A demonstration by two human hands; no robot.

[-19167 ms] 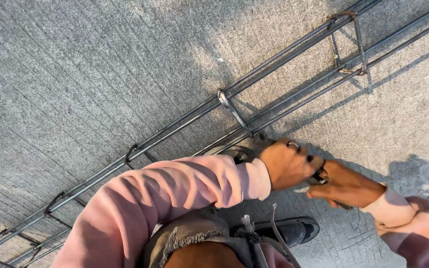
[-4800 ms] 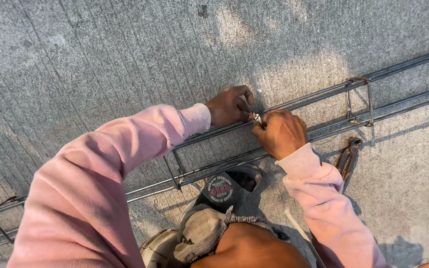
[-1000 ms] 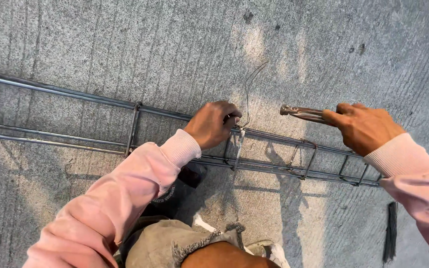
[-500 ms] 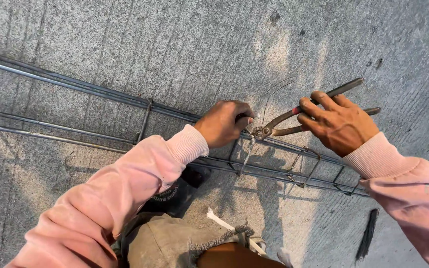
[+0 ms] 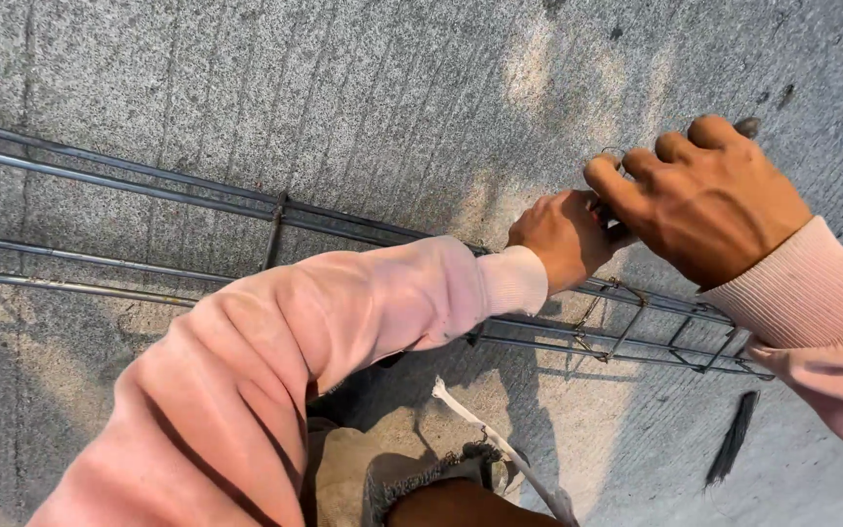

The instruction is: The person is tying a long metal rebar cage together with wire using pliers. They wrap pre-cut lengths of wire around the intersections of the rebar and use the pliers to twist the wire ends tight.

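gripping metal tool handle, right hand (image 5: 704, 200), left hand (image 5: 563, 239) pinching ribbed rebar cage (image 5: 275, 210), rough concrete (image 5: 373, 88)

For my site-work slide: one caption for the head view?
Left hand and right hand meet over a rebar cage lying on concrete.

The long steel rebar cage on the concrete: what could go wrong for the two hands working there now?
The left hand grips the steel rebar cage right beside the right hand, which closes on a metal tool: a slip might pinch fingers. Thin wire ends at the stirrups could scratch skin.
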